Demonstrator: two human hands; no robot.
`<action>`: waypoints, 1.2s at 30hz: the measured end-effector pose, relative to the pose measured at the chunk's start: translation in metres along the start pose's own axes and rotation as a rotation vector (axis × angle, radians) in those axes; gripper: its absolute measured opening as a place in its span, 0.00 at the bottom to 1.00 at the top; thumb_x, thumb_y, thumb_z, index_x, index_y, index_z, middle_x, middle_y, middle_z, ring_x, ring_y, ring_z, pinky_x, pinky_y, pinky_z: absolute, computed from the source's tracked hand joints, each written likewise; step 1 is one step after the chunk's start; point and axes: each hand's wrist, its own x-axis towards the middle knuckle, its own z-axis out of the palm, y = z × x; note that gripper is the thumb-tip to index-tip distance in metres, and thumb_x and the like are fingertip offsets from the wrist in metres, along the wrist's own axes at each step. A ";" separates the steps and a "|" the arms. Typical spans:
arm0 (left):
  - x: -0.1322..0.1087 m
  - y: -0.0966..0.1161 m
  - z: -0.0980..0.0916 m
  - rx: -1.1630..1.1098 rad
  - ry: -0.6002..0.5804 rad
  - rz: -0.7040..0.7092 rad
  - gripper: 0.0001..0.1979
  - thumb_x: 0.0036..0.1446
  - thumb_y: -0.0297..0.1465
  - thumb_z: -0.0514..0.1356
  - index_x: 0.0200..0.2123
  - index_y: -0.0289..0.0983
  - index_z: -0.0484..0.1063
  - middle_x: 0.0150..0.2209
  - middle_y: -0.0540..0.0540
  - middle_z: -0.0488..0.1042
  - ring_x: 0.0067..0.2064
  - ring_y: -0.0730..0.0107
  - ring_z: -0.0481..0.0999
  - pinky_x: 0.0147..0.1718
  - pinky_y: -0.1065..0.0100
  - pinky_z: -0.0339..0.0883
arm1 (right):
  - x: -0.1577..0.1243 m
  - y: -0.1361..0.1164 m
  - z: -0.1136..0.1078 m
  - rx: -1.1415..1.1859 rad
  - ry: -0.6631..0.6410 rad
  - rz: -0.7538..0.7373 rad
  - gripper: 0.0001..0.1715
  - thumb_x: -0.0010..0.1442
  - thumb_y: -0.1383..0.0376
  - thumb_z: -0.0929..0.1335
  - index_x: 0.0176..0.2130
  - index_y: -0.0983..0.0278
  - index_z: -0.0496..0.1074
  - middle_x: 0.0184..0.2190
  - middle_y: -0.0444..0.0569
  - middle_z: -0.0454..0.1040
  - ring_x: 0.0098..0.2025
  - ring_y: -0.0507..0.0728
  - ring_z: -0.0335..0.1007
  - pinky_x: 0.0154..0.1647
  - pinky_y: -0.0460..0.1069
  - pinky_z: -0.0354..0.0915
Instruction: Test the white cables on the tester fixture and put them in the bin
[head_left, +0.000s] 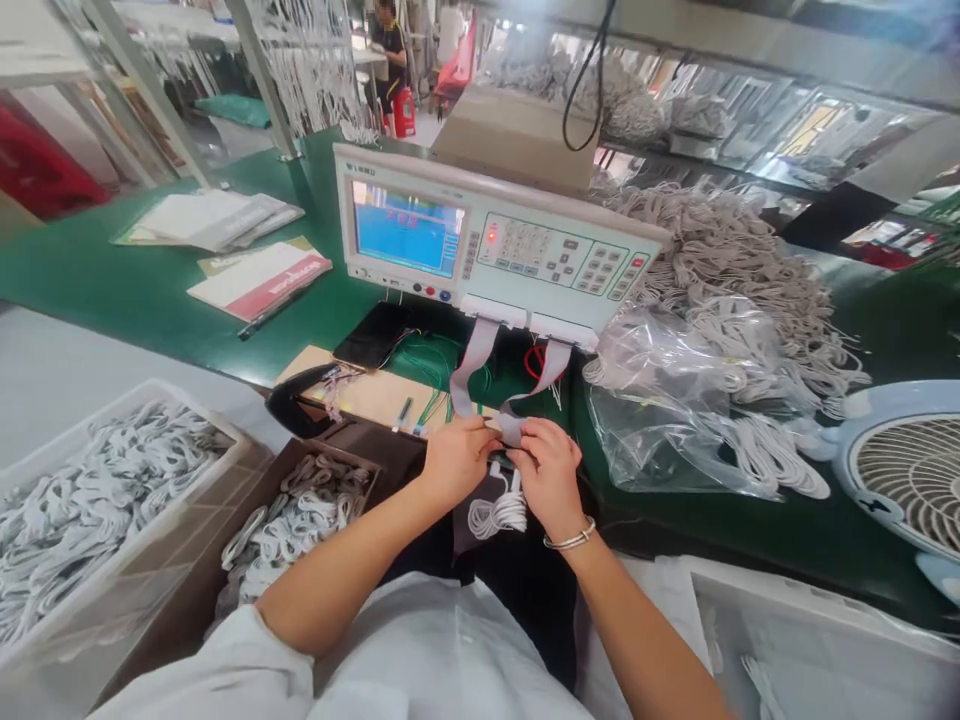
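My left hand [456, 458] and my right hand [550, 472] meet at the bench edge in front of a grey cable tester [495, 245] with a blue screen. Both are closed in a pinch on the ends of a coiled white cable [499, 512], which hangs just below them. The cable ends sit at a fixture under two grey ribbon cables [480, 365] that drop from the tester. A bracelet circles my right wrist.
A white bin [97, 490] and a brown box [300, 510] of coiled white cables stand at the left. A heap of cables and clear bags [712, 340] lies at the right, beside a blue fan [907, 470]. Papers and a pen lie on the green bench [112, 270]. A person stands far behind.
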 end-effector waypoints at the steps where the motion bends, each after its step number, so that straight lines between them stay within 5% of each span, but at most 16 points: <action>1: 0.001 0.002 -0.004 -0.010 0.001 0.001 0.11 0.55 0.32 0.49 0.34 0.40 0.71 0.30 0.48 0.70 0.35 0.71 0.68 0.32 0.73 0.60 | 0.001 -0.002 -0.002 0.012 0.009 0.001 0.05 0.51 0.68 0.64 0.25 0.62 0.68 0.36 0.47 0.71 0.46 0.59 0.60 0.47 0.57 0.47; 6: 0.019 0.020 -0.055 -0.109 0.175 0.078 0.13 0.56 0.35 0.48 0.39 0.40 0.69 0.28 0.48 0.68 0.31 0.73 0.67 0.29 0.72 0.59 | 0.024 -0.027 -0.043 0.101 0.172 -0.095 0.06 0.53 0.66 0.63 0.33 0.61 0.68 0.40 0.48 0.68 0.44 0.57 0.62 0.45 0.54 0.56; 9: 0.030 0.019 -0.076 -0.159 0.133 0.086 0.13 0.55 0.36 0.49 0.35 0.40 0.70 0.28 0.49 0.67 0.30 0.74 0.67 0.28 0.73 0.59 | 0.040 -0.037 -0.063 0.094 0.090 -0.131 0.05 0.51 0.65 0.65 0.33 0.60 0.68 0.40 0.47 0.68 0.42 0.56 0.63 0.44 0.52 0.57; 15: 0.020 -0.011 -0.045 -0.076 -0.101 0.109 0.10 0.54 0.33 0.51 0.27 0.38 0.71 0.28 0.49 0.70 0.32 0.71 0.68 0.31 0.70 0.59 | 0.034 -0.018 -0.038 0.132 -0.316 0.085 0.13 0.50 0.59 0.65 0.37 0.60 0.68 0.30 0.45 0.70 0.33 0.54 0.65 0.35 0.49 0.61; 21: 0.013 -0.021 -0.022 -0.020 -0.104 0.084 0.10 0.53 0.35 0.52 0.28 0.38 0.71 0.26 0.48 0.72 0.30 0.67 0.69 0.31 0.67 0.59 | 0.026 -0.013 -0.023 -0.041 -0.286 0.074 0.11 0.47 0.60 0.67 0.33 0.60 0.70 0.29 0.45 0.71 0.36 0.57 0.64 0.36 0.51 0.59; 36: 0.022 -0.028 -0.018 0.000 -0.214 0.087 0.10 0.52 0.33 0.52 0.29 0.37 0.72 0.31 0.46 0.72 0.35 0.64 0.68 0.36 0.65 0.59 | 0.030 -0.014 -0.016 -0.200 -0.289 0.010 0.07 0.48 0.63 0.66 0.31 0.62 0.70 0.25 0.44 0.72 0.33 0.55 0.65 0.38 0.50 0.53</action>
